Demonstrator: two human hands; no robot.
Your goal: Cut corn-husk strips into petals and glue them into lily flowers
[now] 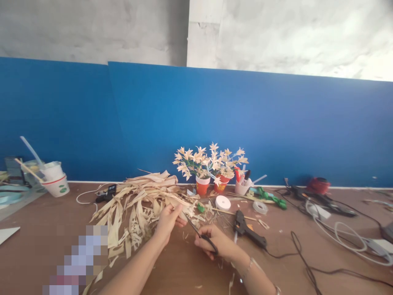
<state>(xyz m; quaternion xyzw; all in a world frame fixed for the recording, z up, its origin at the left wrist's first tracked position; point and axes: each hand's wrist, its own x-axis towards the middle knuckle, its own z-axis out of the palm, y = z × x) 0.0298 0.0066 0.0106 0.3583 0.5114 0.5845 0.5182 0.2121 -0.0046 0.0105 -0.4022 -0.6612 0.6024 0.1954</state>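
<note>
Between the thumb and fingers of my left hand (168, 223) is a pale dried husk strip (180, 201), its far end over the husk heap. My right hand (212, 242) grips a pair of black-handled scissors (196, 229), with the blades pointing up and left to the strip near my left fingers. Whether the blades are apart is too small to tell. A large heap of dried husks (135, 205) spreads behind and left of my left hand. A black glue gun (248, 231) lies to the right of my right hand.
Husk flowers (196, 157) stand in red cups (202, 187) at the back. Nearby are a white tape roll (222, 203), a clear tape roll (260, 207) and a pen cup (242, 187). Black cables (294, 254) and a white cable (340, 237) cross the right side. White cups (57, 186) stand left.
</note>
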